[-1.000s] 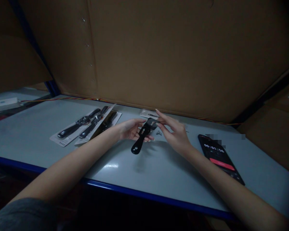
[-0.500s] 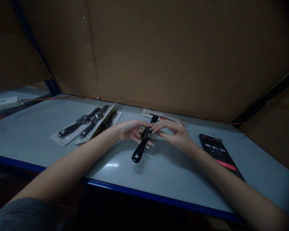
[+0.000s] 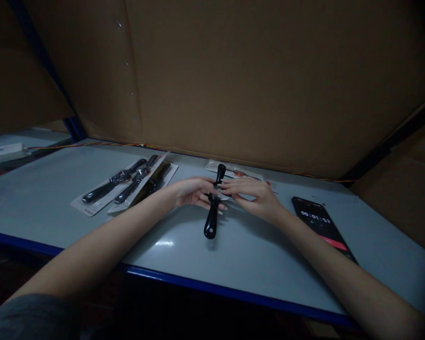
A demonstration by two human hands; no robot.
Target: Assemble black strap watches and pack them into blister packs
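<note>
Black watch strap now runs almost straight away from the person, having swung round from the slant it held across the gap between the hands. It sits at the centre of the surface, directly in front of the person, with its rounded end pointing back toward them; whether that end touches the surface I cannot tell. The left hand and right hand come in from either side and meet at its middle, where a small metal piece shows between the fingers, too covered to identify. Each hand's grip is narrow, closed around the strap's middle with the fingers curled in, and the two hands nearly touch. Counted, there is one strap in the hands and three more black watch straps lying to the left, each on a backing card, so three cards there. One further card with small reddish parts lies behind the hands, near the back of the surface. One smartphone lies to the right, its timer reading 00:01:57. One thin coloured wire runs along the back edge, below a cardboard wall. Only these two hands are in view.
</note>
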